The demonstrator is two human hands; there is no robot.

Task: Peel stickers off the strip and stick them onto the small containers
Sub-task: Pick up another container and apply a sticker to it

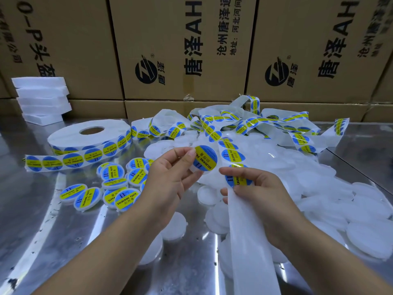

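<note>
L hand [170, 177] pinches container [196, 169], sticker [205, 158] prob. already on; R hand [261, 192] grips strip [242, 226] at next sticker [239, 177]. Next: drop it w/ labelled pile [112, 184], grab blank [207, 194], peel.

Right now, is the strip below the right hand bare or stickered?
Bare: the strip below the right hand is plain white; stickers show only above it.
</note>
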